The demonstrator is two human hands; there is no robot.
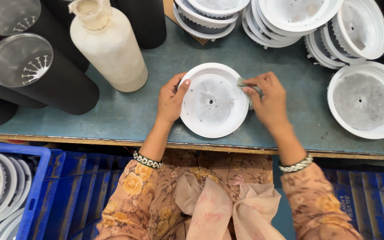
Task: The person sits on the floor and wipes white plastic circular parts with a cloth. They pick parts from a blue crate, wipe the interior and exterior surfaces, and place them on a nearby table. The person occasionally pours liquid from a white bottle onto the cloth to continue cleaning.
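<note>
My left hand (170,98) steadies the round white plastic disc (213,101), flat on the grey-blue table (125,113). My right hand (267,100) pinches a small grey abrasive pad (244,83) against its rim. Judging progress: rim work underway; stacked white discs (290,18) wait behind.

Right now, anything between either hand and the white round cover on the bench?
Nothing visible. The left hand grips the white round cover at its left rim. The right hand presses a small grey pad to its right rim; that pad is the only thing between them.
</note>
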